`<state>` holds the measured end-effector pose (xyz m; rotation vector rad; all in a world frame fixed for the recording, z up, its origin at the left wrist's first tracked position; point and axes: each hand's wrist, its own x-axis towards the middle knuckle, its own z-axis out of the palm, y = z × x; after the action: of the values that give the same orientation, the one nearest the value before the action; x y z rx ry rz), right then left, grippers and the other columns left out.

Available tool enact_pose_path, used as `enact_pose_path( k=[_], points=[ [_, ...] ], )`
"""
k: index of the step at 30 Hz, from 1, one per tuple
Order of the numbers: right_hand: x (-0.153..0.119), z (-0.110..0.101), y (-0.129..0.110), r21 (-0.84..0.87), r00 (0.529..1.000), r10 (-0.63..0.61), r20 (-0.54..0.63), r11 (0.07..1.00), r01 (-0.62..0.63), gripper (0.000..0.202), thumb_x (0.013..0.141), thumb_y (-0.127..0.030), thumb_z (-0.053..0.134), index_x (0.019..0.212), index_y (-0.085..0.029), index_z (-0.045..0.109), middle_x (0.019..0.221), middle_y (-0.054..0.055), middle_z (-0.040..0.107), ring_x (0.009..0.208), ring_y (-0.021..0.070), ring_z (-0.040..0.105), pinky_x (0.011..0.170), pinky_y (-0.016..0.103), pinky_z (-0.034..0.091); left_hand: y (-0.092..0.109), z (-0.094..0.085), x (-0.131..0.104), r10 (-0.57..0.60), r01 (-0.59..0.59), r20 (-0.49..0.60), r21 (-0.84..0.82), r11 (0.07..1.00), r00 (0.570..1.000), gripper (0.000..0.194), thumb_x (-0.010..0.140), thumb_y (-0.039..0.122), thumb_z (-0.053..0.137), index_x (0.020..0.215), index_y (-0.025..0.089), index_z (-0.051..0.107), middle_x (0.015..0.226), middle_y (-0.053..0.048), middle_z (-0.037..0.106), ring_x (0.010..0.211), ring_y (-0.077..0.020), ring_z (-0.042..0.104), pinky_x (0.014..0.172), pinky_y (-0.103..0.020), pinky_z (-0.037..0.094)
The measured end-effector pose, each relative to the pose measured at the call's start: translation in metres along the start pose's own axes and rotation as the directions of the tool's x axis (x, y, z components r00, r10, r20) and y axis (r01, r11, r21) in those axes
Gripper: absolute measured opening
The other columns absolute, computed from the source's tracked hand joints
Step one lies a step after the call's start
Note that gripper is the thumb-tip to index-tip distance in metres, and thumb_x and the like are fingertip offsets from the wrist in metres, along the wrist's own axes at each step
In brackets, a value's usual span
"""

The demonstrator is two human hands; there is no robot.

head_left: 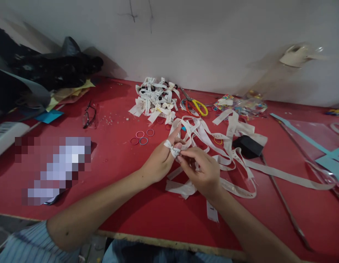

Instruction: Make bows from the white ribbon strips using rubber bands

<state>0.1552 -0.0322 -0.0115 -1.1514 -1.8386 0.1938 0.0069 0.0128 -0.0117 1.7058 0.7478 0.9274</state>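
Over the surface (117,208), behind its front edge, my left grip (161,160) holds a ribbon bow (174,151) steady, seemingly for my pinching right grip (203,170).

The ribbon (231,128) is cloth, the tabletop (117,160) smooth

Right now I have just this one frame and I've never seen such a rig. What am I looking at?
There's no machine: these are a person's bare hands, filmed by a camera on that person's head, looking forward and down. The left hand has a printed ribbon bow at its thumb and forefinger; the right hand's fingertips pinch it. On the red table lie finished-looking bows, scissors, small elastic loops and loose ribbon.
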Motion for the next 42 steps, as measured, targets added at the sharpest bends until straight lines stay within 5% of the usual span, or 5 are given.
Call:
enact_pose_path(
  k=[4,10,16,25,42],
  points=[
    [0.001,0.003,-0.001,-0.066,0.997,-0.081,0.012,0.994,0.082,0.011,0.087,-0.011,0.058,0.093,-0.02,0.061,0.077,0.003,0.068,0.064,0.0132,0.062,0.058,0.026,0.051,-0.002,0.003,-0.001,-0.015,0.016,-0.046,0.02,1.0,0.999,0.045,0.1,0.039,0.034,0.142,0.024,0.041,0.113,-0.007,0.065,0.092,-0.0187,0.058,0.094,-0.035,0.043],
    [0.002,0.005,-0.005,-0.087,0.996,-0.085,-0.004,0.993,0.084,0.012,0.085,-0.01,0.056,0.087,-0.021,0.06,0.073,0.002,0.067,0.06,0.0129,0.059,0.058,0.027,0.051,0.001,0.005,-0.003,-0.066,0.065,-0.062,-0.022,0.998,0.996,0.046,0.1,0.042,0.029,0.14,0.024,0.042,0.115,-0.01,0.063,0.104,-0.0228,0.059,0.098,-0.038,0.043],
    [0.001,0.004,-0.009,-0.111,0.998,0.058,-0.011,0.992,-0.059,0.015,0.086,-0.015,0.06,0.1,-0.023,0.061,0.082,0.002,0.068,0.062,0.0136,0.062,0.059,0.027,0.053,0.001,0.004,-0.002,-0.066,0.062,-0.067,-0.057,0.996,0.996,0.044,0.1,0.04,0.032,0.14,0.025,0.043,0.116,-0.01,0.063,0.108,-0.0225,0.058,0.099,-0.039,0.044],
    [0.0,0.006,-0.008,-0.192,0.998,-0.053,0.017,0.98,0.055,0.017,0.086,-0.008,0.061,0.095,-0.022,0.059,0.079,0.002,0.072,0.068,0.014,0.067,0.064,0.026,0.055,-0.005,0.008,-0.003,-0.125,0.119,-0.074,-0.076,0.99,0.989,0.043,0.1,0.043,0.029,0.135,0.025,0.047,0.116,-0.011,0.062,0.107,-0.0238,0.058,0.097,-0.042,0.045],
    [0.007,0.0,-0.004,-0.215,0.995,-0.094,-0.021,0.973,0.087,0.018,0.079,-0.004,0.061,0.08,-0.021,0.054,0.064,-0.003,0.058,0.056,0.0111,0.059,0.051,0.023,0.047,0.001,0.004,0.004,-0.131,0.136,0.055,-0.097,0.986,0.99,0.041,0.1,0.037,0.034,0.131,0.018,0.051,0.116,-0.012,0.064,0.112,-0.0231,0.058,0.102,-0.041,0.043]
  ],
)
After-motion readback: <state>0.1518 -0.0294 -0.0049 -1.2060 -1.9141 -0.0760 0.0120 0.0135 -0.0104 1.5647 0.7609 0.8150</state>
